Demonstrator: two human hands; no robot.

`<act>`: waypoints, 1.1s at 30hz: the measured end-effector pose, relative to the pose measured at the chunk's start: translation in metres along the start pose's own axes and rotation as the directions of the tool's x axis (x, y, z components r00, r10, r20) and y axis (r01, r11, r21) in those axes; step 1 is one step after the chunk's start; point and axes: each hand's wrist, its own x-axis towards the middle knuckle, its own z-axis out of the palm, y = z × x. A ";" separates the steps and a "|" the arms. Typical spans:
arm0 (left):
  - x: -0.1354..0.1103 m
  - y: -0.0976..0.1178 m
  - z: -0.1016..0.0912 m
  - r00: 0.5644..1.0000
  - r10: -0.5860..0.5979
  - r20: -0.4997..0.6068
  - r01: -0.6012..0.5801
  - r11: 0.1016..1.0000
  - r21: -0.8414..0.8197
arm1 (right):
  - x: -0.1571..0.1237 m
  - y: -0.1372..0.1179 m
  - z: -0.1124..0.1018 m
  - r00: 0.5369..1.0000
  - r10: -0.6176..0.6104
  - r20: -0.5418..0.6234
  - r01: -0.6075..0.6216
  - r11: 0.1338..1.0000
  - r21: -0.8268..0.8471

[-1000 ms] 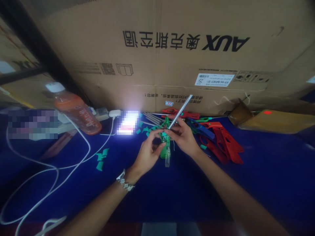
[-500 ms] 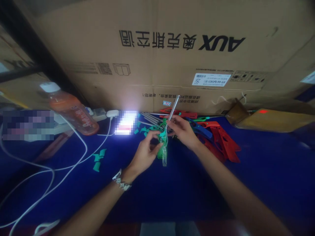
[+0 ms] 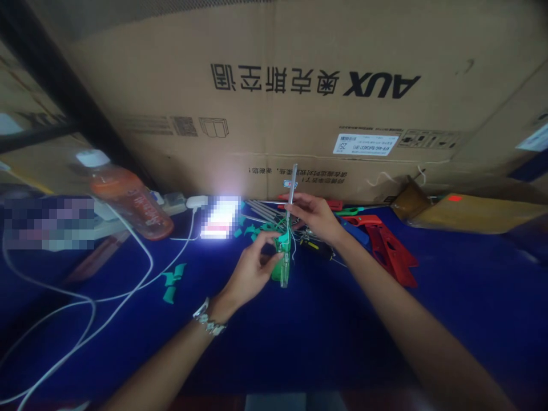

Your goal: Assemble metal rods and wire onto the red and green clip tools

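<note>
My left hand (image 3: 257,264) pinches a green plastic lighter handle (image 3: 276,272) with a clear tank (image 3: 284,275) on its near side. A teal trigger (image 3: 283,238) sits by my left fingertips. Above it, my right hand (image 3: 315,218) grips a thin silver metal tube (image 3: 293,185) between thumb and fingers. The tube stands almost upright, its lower end at the top of the handle. Thin pale wires (image 3: 293,246) hang beside the handle. Whether the tube is seated in the handle cannot be made out.
Red plastic handle parts (image 3: 387,248) lie to the right, and metal tubes (image 3: 263,210) behind my hands. A black and yellow tool (image 3: 315,249) lies near my right wrist. Teal pieces (image 3: 172,281), white cables (image 3: 148,251) and a drink bottle (image 3: 131,200) are left. A cardboard box (image 3: 274,125) stands behind.
My right hand has swung the tube from a rightward slant to nearly upright. The black and yellow tool now shows more beneath that hand. My left hand keeps its hold on the handle.
</note>
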 end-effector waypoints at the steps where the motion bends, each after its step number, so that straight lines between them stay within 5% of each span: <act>1: 0.000 0.000 0.000 1.000 -0.001 -0.002 0.001 1.000 0.001 | 0.001 0.000 0.000 1.000 -0.007 -0.011 0.007 1.000 0.013; 10: 0.000 0.000 -0.004 1.000 0.009 0.006 -0.009 1.000 0.014 | 0.007 0.000 0.002 0.994 0.008 -0.111 0.004 0.994 0.113; 33: 0.000 -0.004 -0.007 0.999 -0.011 0.051 0.014 0.998 -0.055 | 0.007 -0.002 -0.001 0.995 0.028 -0.100 -0.013 0.990 0.143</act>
